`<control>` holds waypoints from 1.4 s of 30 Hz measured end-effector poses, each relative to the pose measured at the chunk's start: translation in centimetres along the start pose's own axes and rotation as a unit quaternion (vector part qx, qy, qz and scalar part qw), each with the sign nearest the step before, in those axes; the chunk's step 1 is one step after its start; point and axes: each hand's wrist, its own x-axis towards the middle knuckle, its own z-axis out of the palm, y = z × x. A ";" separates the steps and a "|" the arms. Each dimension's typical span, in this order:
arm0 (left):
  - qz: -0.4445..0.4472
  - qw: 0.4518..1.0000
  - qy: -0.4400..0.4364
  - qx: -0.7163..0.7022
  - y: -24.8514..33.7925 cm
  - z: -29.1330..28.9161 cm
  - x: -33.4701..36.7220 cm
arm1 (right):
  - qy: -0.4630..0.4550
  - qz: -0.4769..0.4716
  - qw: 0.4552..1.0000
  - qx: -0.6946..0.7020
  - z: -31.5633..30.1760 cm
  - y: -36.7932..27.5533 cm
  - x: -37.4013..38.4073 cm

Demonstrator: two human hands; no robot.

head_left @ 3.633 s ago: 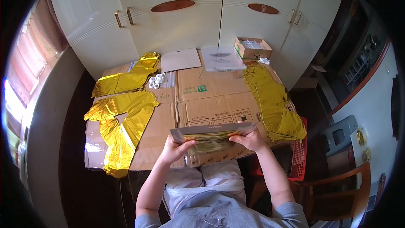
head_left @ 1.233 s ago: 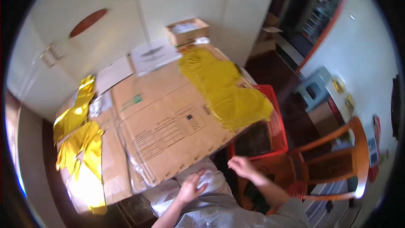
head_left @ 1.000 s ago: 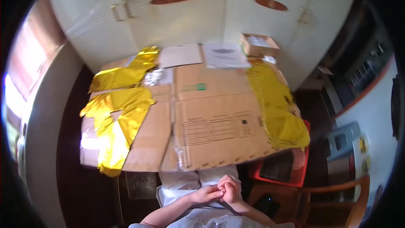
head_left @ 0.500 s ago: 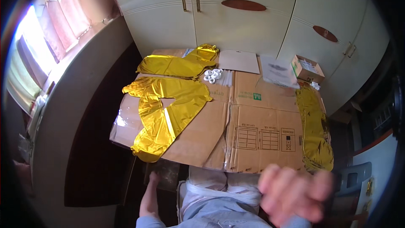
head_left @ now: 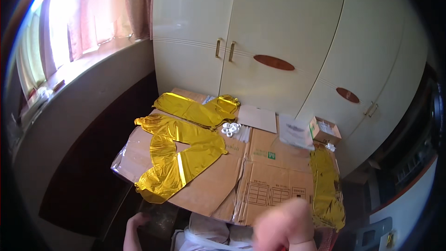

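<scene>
My right hand (head_left: 283, 225) is raised over the front edge of the cardboard, bent at the wrist and smeared by motion; its fingers cannot be made out. Low on the left, my left hand (head_left: 139, 220) hangs beside the table's front edge, touching nothing that I can see, its fingers dim and blurred. Flat gold foil balloons lie on the cardboard (head_left: 211, 183): an angular one (head_left: 162, 174) at the left, another (head_left: 186, 109) behind it, and a long one (head_left: 325, 186) along the right edge.
White rolls (head_left: 230, 129) sit mid-back, next to a grey-brown board (head_left: 258, 118). Toward the back right are a clear plastic bag (head_left: 295, 132) and a small open carton (head_left: 325, 131). Cream cabinets (head_left: 278, 18) stand behind; a curtained window (head_left: 88, 23) is left, a grey plastic chair (head_left: 371, 234) lower right.
The view has tilted up, so the table sits lower in the picture. My right hand has turned and moved left relative to the long balloon. The balloons have stayed in place.
</scene>
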 end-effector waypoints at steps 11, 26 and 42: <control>0.457 0.871 0.083 0.161 32.7 -5.5 -18.4 | 0.363 0.518 0.570 -0.525 -7.5 26.5 -2.0; 0.483 0.785 0.292 0.256 37.6 -3.7 -4.9 | 0.544 0.360 0.592 -0.473 -7.6 30.9 1.1; 0.413 0.802 0.302 -0.309 31.2 -14.0 -3.7 | 0.332 0.506 0.626 -0.492 -8.7 31.5 -1.1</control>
